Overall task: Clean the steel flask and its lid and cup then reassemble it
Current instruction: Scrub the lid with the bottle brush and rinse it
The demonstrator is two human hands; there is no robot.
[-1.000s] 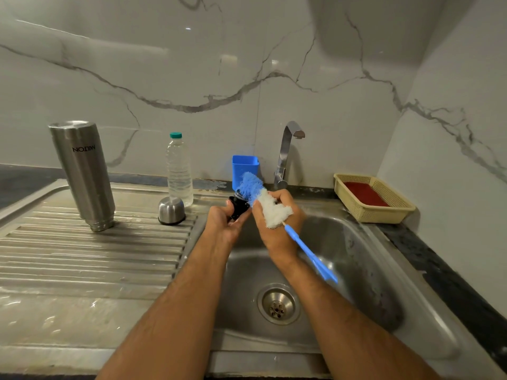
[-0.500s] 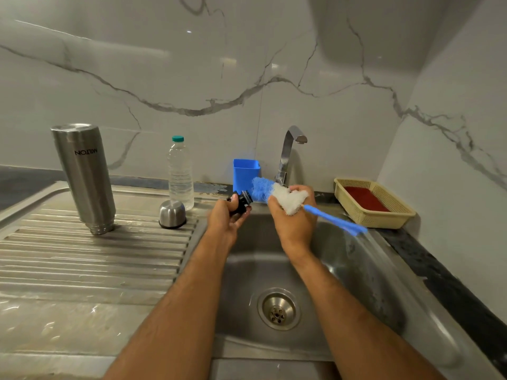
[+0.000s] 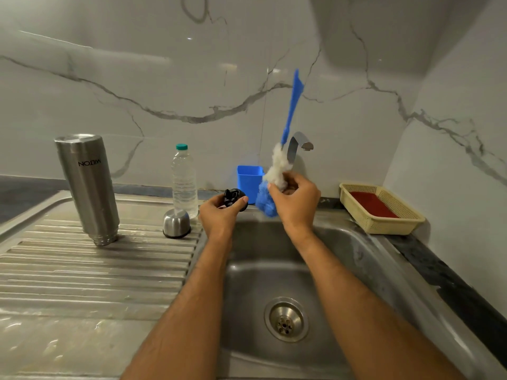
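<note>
Both forearms reach forward over the sink basin (image 3: 356, 259), hands raised at its far edge.

Left hand (image 3: 219, 212): palm turned up and inward, fingers curled round the black flask lid (image 3: 233, 198), thumb tip on the lid's right side. Lid sits at the fingertips, just left of the brush head, apart from it.

Right hand (image 3: 295, 198): wrist bent, fingers and thumb pinching the bottle brush (image 3: 275, 176) at its white, lathered bristle section. Blue bristle end points down, below and left of the thumb; blue handle stands nearly upright above the hand, crossing in front of the tap (image 3: 297, 145).

Steel flask (image 3: 86, 187): upside down on the ribbed drainboard (image 3: 82, 270), well left of the left hand, lettering inverted. Steel cup (image 3: 176, 223): mouth down on the drainboard, just left of the left wrist, in front of a clear plastic water bottle (image 3: 183, 179).

Blue plastic container (image 3: 248, 179): behind and between the two hands. Yellow basket (image 3: 384, 223) with red contents: on the counter, right of the right hand.
</note>
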